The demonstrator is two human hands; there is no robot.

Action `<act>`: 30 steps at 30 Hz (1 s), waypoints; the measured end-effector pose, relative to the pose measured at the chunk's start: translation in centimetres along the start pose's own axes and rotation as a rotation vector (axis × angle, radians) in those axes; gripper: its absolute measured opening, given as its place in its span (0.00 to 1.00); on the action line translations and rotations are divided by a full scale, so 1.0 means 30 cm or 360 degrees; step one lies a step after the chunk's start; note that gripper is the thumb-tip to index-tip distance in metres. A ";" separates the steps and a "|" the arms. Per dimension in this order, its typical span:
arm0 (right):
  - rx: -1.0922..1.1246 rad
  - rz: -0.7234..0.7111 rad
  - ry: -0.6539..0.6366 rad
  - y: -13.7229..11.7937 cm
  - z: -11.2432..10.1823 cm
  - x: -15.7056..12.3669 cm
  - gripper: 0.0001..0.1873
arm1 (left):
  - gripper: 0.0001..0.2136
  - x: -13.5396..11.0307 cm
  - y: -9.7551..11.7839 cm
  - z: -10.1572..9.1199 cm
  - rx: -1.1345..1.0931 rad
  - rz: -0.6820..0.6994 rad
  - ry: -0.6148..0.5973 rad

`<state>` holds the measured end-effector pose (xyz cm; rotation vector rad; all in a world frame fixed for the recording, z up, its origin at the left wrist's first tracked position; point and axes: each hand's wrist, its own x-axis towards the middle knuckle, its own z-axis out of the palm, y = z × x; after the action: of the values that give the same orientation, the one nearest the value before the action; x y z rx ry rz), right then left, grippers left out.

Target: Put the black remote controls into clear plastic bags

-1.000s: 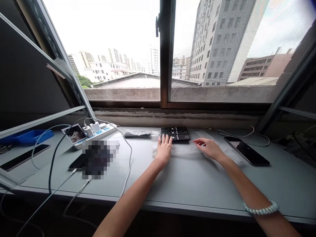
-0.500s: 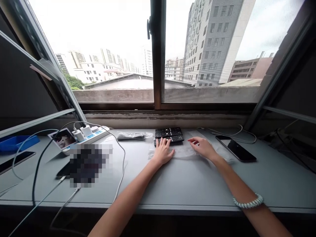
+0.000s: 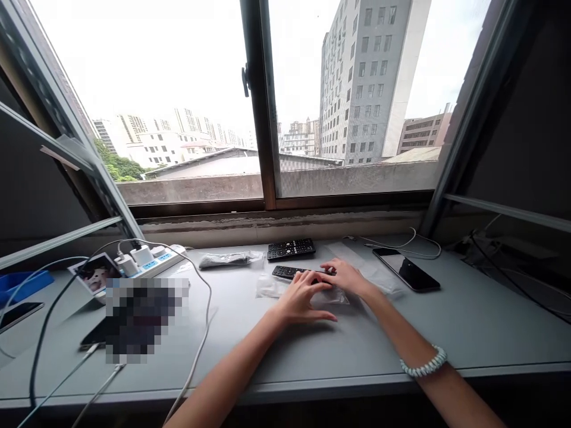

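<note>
- The grey desk (image 3: 241, 351) is running along beneath a wide window, its front edge crossing the lower part of the view.
- A black remote control (image 3: 284, 271) is lying toward the back of the desk, over a clear plastic bag (image 3: 267, 289), just in front of two more black remotes (image 3: 291, 248).
- The left hand (image 3: 303, 297) is reaching over the remote control's near side, its fingers touching it and its thumb stretching well away from them.
- The right hand (image 3: 348, 277) is bending its fingers at the remote control's right end; I cannot tell whether they are gripping it. Both hands are meeting closely there.
- A bagged item (image 3: 225, 260) is lying left of the remotes, and a dark-screened phone (image 3: 405, 270) is resting on the right.
- On the left, a white power strip (image 3: 167, 260) is holding plugs beside a photo (image 3: 96, 273), with a pixelated dark object in front and a blue tray (image 3: 27, 284) sitting farther left.
- Metal shelf posts are slanting up on both sides, with dark panels beyond them.
- Daylight is pouring through the window, where a grey tower (image 3: 370, 83) is rising beyond a low wall.
</note>
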<state>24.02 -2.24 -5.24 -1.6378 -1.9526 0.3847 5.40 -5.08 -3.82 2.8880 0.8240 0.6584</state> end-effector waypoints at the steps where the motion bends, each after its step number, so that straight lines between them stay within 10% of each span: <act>1: 0.0000 -0.0017 -0.0027 -0.001 0.001 0.000 0.24 | 0.22 0.002 0.006 0.010 0.0001 0.0030 -0.0019; 5: 0.0090 -0.0054 -0.0066 -0.008 0.001 -0.002 0.21 | 0.04 0.002 0.004 0.025 0.0090 0.0049 0.0108; 12: 0.0323 -0.0031 0.0187 -0.011 -0.022 0.014 0.11 | 0.06 -0.009 -0.040 -0.057 0.0264 -0.0105 0.0667; 30: 0.1446 -0.0209 0.0678 -0.048 -0.069 0.017 0.17 | 0.17 -0.036 -0.113 -0.086 0.0469 -0.0499 0.1040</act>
<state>24.01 -2.31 -2.65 -0.8942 -1.2545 0.6769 1.82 -2.87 -2.51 2.6714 1.5136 1.5860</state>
